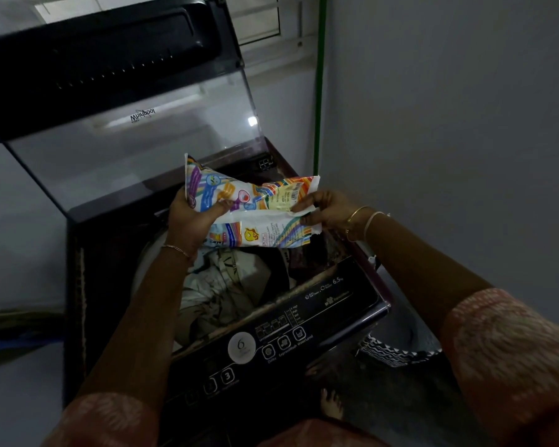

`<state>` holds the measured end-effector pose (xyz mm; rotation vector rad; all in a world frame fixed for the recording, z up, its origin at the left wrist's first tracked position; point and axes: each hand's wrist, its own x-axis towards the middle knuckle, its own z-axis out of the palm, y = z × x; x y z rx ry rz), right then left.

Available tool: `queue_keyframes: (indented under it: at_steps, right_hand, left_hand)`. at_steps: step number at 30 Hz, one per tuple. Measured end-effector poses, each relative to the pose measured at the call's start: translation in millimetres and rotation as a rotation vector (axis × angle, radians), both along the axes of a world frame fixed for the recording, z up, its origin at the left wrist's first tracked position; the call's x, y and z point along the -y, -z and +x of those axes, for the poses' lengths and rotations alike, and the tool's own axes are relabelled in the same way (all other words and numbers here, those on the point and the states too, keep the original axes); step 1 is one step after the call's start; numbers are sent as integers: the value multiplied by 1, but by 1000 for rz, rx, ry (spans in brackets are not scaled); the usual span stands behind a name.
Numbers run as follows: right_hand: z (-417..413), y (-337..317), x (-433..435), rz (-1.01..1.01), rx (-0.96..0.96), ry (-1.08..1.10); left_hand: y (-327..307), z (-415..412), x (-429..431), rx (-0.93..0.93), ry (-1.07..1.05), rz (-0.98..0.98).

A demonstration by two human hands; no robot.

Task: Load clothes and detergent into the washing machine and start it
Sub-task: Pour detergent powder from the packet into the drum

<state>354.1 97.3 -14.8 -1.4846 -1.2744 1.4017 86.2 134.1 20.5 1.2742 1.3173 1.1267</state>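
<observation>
Over the open tub of the dark top-loading washing machine (271, 346), a multicoloured plastic detergent pouch (249, 208) hangs above the pale crumpled clothes (226, 285). The left hand (191, 221) curls round one end and the right hand (326, 209) pinches the other. Tipping it too steeply could dump excess powder or scatter it over the rim.

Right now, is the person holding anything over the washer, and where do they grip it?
Yes: a colourful crinkled plastic detergent packet. The left hand grips its left end; the right hand pinches its right edge.
</observation>
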Motion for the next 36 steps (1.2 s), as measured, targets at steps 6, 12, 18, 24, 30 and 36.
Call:
queue_keyframes:
  at_steps: [6,12,18,24,30,36]
  right_hand:
    - [0,3,-1,-1,-15,6]
    - [2,2,-2,4,6,11]
    - [2,-1,0,5,-4,18]
    - [0,-3,1,-20,27,-16]
    - [-10,-9,-2,-45,40,-71]
    - [-16,-31,-6,-23,97,-126]
  left_hand:
    - [-4,3,-1,-24,18,18]
    - [-9,6,0,-34,22,17]
    - [-11,9,-1,-22,44,14]
    - [3,-3,-4,8,26,0]
    - [17,-17,-1,64,10,-36]
    - [28,-23,4,195,-32,-132]
